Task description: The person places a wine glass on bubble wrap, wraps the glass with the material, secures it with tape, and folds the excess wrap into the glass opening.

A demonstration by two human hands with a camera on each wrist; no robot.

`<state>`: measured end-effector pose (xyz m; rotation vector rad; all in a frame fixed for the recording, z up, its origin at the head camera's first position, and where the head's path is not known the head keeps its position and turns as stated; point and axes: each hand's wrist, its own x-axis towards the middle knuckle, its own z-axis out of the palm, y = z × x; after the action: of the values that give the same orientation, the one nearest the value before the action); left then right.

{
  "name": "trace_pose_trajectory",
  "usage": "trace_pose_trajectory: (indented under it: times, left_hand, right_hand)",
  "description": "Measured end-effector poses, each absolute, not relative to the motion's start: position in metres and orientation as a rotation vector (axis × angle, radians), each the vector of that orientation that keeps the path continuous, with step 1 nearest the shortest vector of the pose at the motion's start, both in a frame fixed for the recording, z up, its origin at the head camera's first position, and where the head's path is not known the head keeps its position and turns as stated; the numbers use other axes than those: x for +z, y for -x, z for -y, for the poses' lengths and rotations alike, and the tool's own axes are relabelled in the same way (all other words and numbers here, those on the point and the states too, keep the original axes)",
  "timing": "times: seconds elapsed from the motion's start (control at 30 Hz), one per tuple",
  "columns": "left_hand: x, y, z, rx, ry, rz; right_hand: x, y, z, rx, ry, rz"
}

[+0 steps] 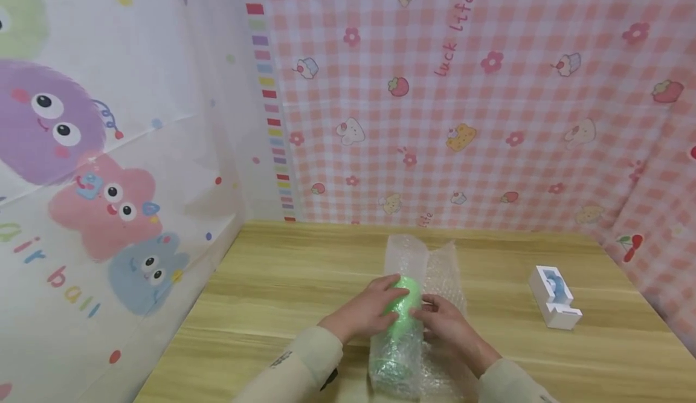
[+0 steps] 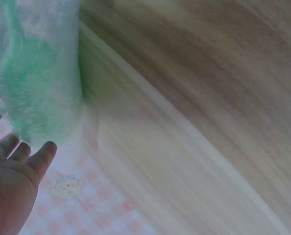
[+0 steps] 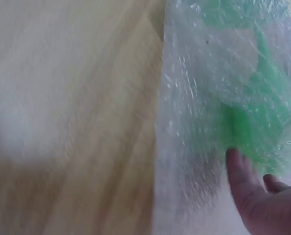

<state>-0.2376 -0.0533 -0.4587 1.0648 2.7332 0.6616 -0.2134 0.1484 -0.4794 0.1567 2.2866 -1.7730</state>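
A green object (image 1: 403,306), its exact kind blurred by the wrap, lies inside a roll of clear bubble wrap (image 1: 399,354) on the wooden table. From the left, my left hand (image 1: 371,307) rests spread fingers on the wrapped green part. My right hand (image 1: 448,329) is at the roll's right side, thumb on top and fingers bent behind the wrap's edge. The right wrist view shows fingertips right at the bubble wrap (image 3: 184,122). In the left wrist view, loosely spread fingers (image 2: 45,154) reach the end of the green shape.
A white tape dispenser (image 1: 559,315) with a blue roll stands on the right of the wooden table (image 1: 283,270). A flat flap of bubble wrap (image 1: 443,270) spreads right of the roll. Patterned cloth (image 1: 375,107) hangs behind the table, and another printed sheet (image 1: 179,89) on the left.
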Motion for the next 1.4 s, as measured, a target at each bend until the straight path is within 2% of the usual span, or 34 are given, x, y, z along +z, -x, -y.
trace_pose_trajectory:
  times: [0.2,0.53,0.7,1.4]
  left_hand:
    - [-0.457,0.236,0.049,0.588,-1.055,-2.794]
    - [-0.462,0.238,0.059,0.810,-0.999,-2.685]
    - [-0.464,0.238,0.058,0.778,-1.027,-2.708]
    - [-0.457,0.237,0.044,0.642,-1.057,-2.766]
  right_hand:
    - [-0.476,0.214,-0.147,-1.690,-0.175,-2.431]
    - [-0.485,0.212,-0.149,-1.881,-0.112,-2.262]
    - [-0.488,0.212,-0.151,-1.914,-0.069,-2.186]
    - [-0.477,0.210,-0.155,-1.792,-0.182,-2.330]
